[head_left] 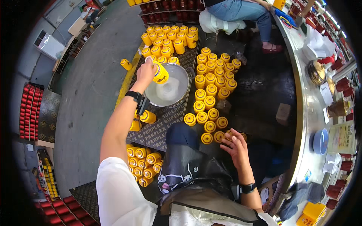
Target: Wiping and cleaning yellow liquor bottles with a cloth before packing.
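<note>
My left hand is closed round a yellow cylindrical can, tilted above a round metal basin with a pale, cloudy bottom. A small white bit shows by its fingers; I cannot make out what it is. My right hand is spread over the near end of a block of upright yellow cans. Its fingers are beside the nearest can tops, perhaps touching one. Behind the basin stands another group of yellow cans.
At the right runs a long metal worktable with a blue cup on it. More yellow cans are stacked at my near left. One can stands apart on the floor. A person in jeans sits at the far side.
</note>
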Demonstrator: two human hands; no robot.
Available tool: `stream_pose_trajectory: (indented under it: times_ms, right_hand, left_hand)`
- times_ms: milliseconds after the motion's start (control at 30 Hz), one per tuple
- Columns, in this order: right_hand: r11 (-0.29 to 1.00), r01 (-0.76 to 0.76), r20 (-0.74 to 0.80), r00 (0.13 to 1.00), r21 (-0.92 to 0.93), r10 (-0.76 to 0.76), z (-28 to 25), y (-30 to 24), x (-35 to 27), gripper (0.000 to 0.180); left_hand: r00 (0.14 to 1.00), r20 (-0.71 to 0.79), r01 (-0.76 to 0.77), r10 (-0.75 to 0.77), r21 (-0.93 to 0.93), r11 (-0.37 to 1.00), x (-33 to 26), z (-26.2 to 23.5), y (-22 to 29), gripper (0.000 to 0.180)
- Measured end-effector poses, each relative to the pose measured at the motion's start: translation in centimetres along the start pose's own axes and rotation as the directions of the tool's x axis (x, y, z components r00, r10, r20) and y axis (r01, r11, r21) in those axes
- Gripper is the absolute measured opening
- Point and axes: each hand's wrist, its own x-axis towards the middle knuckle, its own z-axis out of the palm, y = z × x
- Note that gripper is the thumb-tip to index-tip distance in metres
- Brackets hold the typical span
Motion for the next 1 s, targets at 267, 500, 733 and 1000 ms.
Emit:
stream_pose_trajectory:
  times_ms: [267, 500, 733, 1000]
  right_hand:
    - [0.997, -0.074, -0.107, 0.991, 0.003, 0.074, -2.1, 1.2, 2.7, 0.055]
    - [0.99, -0.141, -0.162, 0.977, -0.018, 0.137, -2.8, 2.3, 5.0, 0.054]
    - [0.98, -0.197, -0.12, 0.973, 0.004, 0.196, -1.3, 3.8, 5.9, 0.053]
    - [0.981, -0.193, -0.164, 0.969, -0.022, 0.186, -2.5, 3.1, 5.2, 0.057]
  left_hand:
    - [0.908, 0.098, 0.416, -0.406, -0.115, 0.902, 0.0, 14.7, -7.0, 0.034]
    - [0.911, 0.156, 0.406, -0.381, -0.174, 0.897, -2.9, 21.3, -7.0, 0.03]
    - [0.872, 0.271, 0.445, -0.407, -0.096, 0.89, -5.9, 23.7, -10.9, 0.041]
    - [0.903, 0.379, 0.274, -0.204, -0.14, 0.951, -7.3, 25.0, -10.2, 0.051]
